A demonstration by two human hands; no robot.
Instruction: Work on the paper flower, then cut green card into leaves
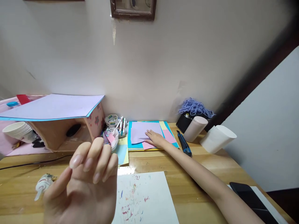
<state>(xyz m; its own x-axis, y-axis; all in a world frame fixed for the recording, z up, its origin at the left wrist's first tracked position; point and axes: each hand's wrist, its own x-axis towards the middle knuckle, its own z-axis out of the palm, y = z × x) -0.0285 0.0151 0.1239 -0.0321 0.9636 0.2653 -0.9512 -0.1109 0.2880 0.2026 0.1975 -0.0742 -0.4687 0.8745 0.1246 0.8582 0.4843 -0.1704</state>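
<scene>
My left hand point(87, 183) is raised close to the camera, palm facing me. Its fingers are curled and the thumb tip meets the index fingertip, with nothing visible between them. Stretched out to the far side of the table, my right hand point(155, 139) rests with spread fingers on a lilac sheet of paper point(140, 130). Beneath that sheet are pink paper point(169, 136) and blue paper point(133, 146) in a stack against the wall. A white sheet point(149, 193) with coloured marks lies on the table nearer to me.
A blue-black utility knife point(184, 143) lies right of the stack, before two white rolls point(196, 129) and purple yarn point(195, 107). Markers point(122, 127) stand left of it, beside a box topped with lilac paper point(56, 105). A glue bottle point(44, 183) is front left; a phone point(247, 196) front right.
</scene>
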